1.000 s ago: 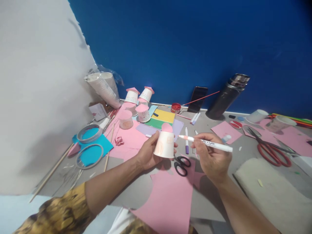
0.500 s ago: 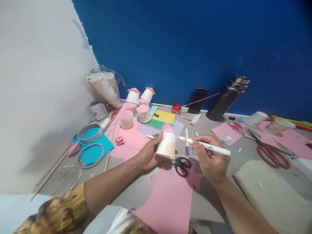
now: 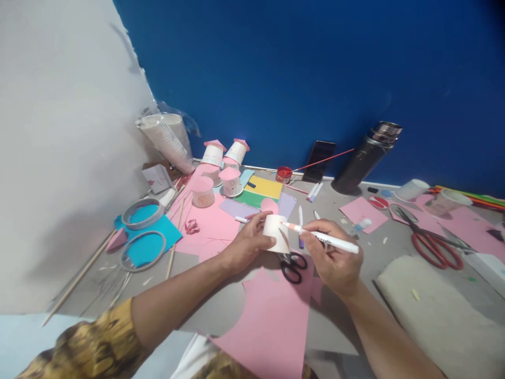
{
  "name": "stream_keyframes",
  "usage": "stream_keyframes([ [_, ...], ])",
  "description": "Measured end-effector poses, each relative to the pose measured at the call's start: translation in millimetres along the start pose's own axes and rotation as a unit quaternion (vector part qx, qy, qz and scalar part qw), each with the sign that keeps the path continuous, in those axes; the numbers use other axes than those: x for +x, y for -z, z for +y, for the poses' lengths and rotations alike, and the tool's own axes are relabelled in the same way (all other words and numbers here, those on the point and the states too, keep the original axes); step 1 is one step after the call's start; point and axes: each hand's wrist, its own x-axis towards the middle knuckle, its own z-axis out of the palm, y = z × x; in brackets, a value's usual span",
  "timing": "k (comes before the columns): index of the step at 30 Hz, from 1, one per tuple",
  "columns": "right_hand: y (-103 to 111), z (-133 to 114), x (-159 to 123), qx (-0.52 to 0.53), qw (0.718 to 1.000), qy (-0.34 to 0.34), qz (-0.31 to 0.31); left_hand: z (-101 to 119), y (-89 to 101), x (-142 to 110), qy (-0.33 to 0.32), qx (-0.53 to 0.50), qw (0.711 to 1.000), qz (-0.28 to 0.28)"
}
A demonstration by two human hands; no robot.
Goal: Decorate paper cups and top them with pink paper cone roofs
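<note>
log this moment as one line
left hand: holding white cup | right hand: holding white marker, tip at cup's side | nearby: black-handled scissors, pink paper

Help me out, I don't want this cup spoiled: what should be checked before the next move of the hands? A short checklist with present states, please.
1. White cup held: ok, left hand grips it, thumb on the near side.
2. Marker held: ok, right hand has it like a pen.
3. Marker uncapped: ok, its pointed tip shows, aimed at the cup's side.
4. Tip touching the cup: cannot tell, they overlap in this view.
5. Room around the cup: not ok, in my judgement; black-handled scissors lie close by, blades hidden.
6. Ink on the cup dry: cannot tell.
</note>
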Motion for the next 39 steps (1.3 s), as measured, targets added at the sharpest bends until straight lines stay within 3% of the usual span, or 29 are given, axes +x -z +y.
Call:
stream_keyframes([
  [5, -2.2, -3.1, 3.7, 0.006, 0.999, 0.042, -0.019, -1.7, -0.5, -1.8, -0.022, 0.08, 0.996, 0.013],
  [17, -4.9, 1.0, 3.0, 0.002, 0.996, 0.082, -0.02, 1.9, -4.3, -6.2, -0.018, 0.115, 0.993, 0.0],
  [34, -3.5, -3.5, 5.0, -0.004, 0.997, 0.077, -0.031, 0.9, -3.0, -5.6, -0.009, 0.106, 0.994, -0.001],
  [39, -2.4, -1.7, 4.1, -0.004, 0.998, 0.067, -0.006, 0.5, -2.0, -4.7, -0.012, 0.113, 0.994, -0.002],
])
